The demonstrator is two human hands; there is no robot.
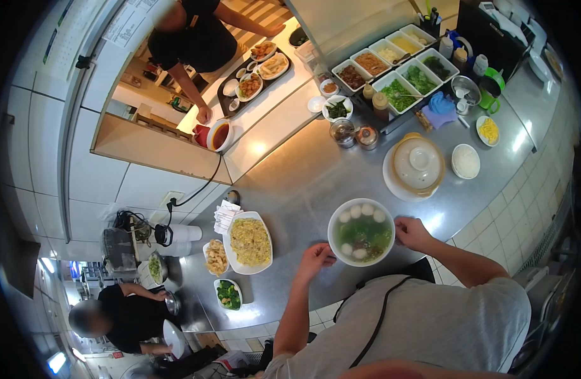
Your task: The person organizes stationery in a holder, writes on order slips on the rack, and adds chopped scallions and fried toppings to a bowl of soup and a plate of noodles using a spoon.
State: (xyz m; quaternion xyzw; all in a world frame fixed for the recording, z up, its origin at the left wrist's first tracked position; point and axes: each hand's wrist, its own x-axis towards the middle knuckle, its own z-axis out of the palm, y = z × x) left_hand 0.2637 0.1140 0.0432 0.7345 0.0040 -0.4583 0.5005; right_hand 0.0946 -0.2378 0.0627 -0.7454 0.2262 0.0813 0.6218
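a: by size, what is to be noted first?
b: the steel table (297, 189). on or just above its near side the white soup bowl (332, 228) is found; whether its base is set down cannot be told.
a: and what is placed around it?
b: a lidded pot (423, 165) is stood farther off, to the right; an oblong dish (269, 245) of yellow food is set to the left, apart from the bowl.
a: how are the hands placed?
b: the bowl is held from opposite sides, its left by the left hand (314, 259), its right by the right hand (415, 234), with fingers curled narrowly at the rim.
a: how is it likely to handle?
b: as heavy, by judgement, since it is well filled. the wall is presumably stiff, perhaps brittle, and slippery if wetted; heat should be allowed for. both sides are best gripped evenly, under the rim, and kept level.
a: and the smallest things?
b: the pale balls (367, 209), grouped mostly at the far side of the broth. softness is to be expected, and some rolling if the bowl is tipped.
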